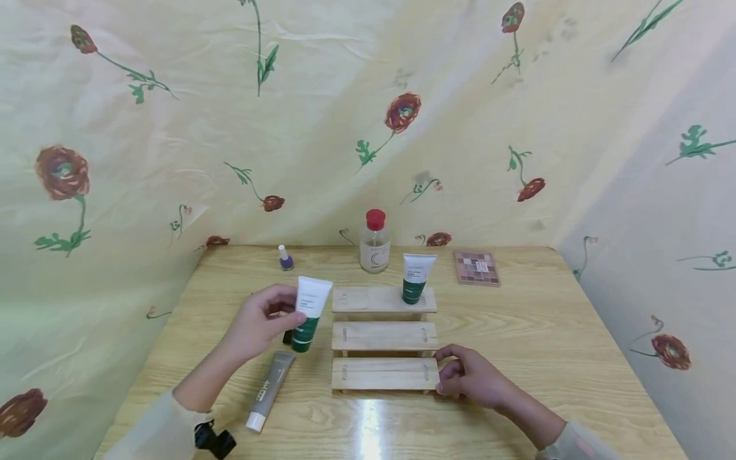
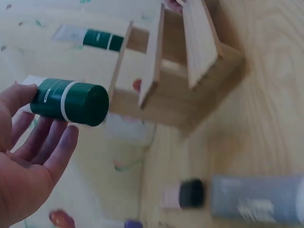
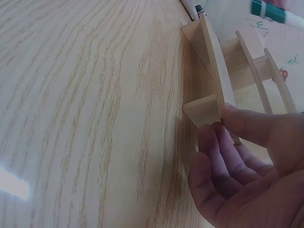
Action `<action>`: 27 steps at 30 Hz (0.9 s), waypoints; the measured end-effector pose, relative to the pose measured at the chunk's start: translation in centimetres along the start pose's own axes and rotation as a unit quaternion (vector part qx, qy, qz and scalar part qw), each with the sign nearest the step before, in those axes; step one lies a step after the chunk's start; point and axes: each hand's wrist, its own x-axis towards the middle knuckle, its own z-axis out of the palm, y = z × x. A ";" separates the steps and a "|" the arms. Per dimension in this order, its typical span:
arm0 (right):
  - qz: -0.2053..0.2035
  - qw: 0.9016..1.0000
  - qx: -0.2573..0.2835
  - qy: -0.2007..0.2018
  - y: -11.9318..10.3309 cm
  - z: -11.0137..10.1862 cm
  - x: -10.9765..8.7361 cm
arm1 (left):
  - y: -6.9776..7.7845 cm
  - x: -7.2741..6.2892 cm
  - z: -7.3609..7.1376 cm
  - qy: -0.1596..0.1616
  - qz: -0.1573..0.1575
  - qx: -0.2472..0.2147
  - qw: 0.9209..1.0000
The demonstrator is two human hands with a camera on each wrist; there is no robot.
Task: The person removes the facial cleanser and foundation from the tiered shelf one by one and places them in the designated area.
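Note:
My left hand (image 1: 255, 326) holds a white and green squeeze tube (image 1: 310, 313) between thumb and fingers, left of a three-step wooden rack (image 1: 384, 337). In the left wrist view the tube's green cap (image 2: 97, 105) points away from the palm. My right hand (image 1: 474, 378) grips the right end of the rack's lowest step; in the right wrist view the thumb lies on the board (image 3: 219, 71) and fingers curl at its underside. A second tube of the same kind (image 1: 415, 279) stands cap-down on the top step, toward its right end.
A grey tube (image 1: 270, 390) lies left of the rack, near a small black-capped item (image 2: 183, 194). Behind stand a purple nail polish bottle (image 1: 285, 259) and a red-capped clear bottle (image 1: 375, 246). An eyeshadow palette (image 1: 476, 268) lies at the back right. Flowered cloth (image 1: 322, 128) borders the table.

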 end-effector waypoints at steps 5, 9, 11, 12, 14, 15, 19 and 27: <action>0.004 1.000 0.003 -0.001 0.1 0.0 0.0 | -2.4 -2.6 -2.4 0.010 -0.052 0.038 0.998; 0.006 1.000 0.002 -0.002 0.0 0.0 0.0 | -4.2 -4.2 -3.9 -0.002 -0.084 0.022 0.996; 0.005 1.000 0.001 -0.002 0.0 0.0 0.0 | -5.0 -4.9 -4.4 -0.010 -0.100 0.010 0.995; 0.004 1.000 0.000 -0.001 0.0 0.0 0.0 | -5.4 -5.3 -4.6 -0.015 -0.109 0.003 0.994; 0.001 1.000 -0.001 -0.001 -0.1 0.0 0.0 | -6.2 -6.1 -5.0 -0.019 -0.126 -0.006 0.992; 0.000 1.000 -0.002 0.000 -0.1 0.0 0.0 | -6.6 -6.4 -5.1 -0.021 -0.133 -0.008 0.991; -0.003 1.000 -0.004 0.000 -0.1 0.0 0.1 | -8.1 -7.6 -5.5 -0.028 -0.167 -0.012 0.985; -0.003 1.000 -0.001 0.000 0.1 0.0 0.1 | -9.4 -9.4 -5.2 -0.036 -0.210 0.022 0.977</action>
